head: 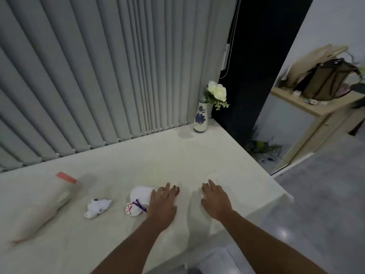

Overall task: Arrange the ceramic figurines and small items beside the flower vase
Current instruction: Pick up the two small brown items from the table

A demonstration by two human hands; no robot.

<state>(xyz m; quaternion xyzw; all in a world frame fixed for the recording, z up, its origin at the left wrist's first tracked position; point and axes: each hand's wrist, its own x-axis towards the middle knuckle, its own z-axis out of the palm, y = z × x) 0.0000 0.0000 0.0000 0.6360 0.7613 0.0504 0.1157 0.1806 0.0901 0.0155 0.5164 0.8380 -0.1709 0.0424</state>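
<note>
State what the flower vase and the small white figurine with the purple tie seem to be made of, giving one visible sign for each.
Flower vase: likely glazed ceramic; smooth cream surface with painted blue flowers.
Figurine with the purple tie: possibly ceramic, matte white, but its soft rounded shape and blur leave fabric open.

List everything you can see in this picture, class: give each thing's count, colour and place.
Table: one, white, centre.
Vase: one, white with blue flowers, far right corner of table, holding white roses.
Bottle: one, pale with red cap, lying at left.
Figurine: one, white, right of bottle.
Pouch: one, white with purple tie, beside left hand.
Blinds: grey, behind table.
Bag: one, olive, on far right cabinet.
Hands: left hand and right hand, open, over table.
</note>
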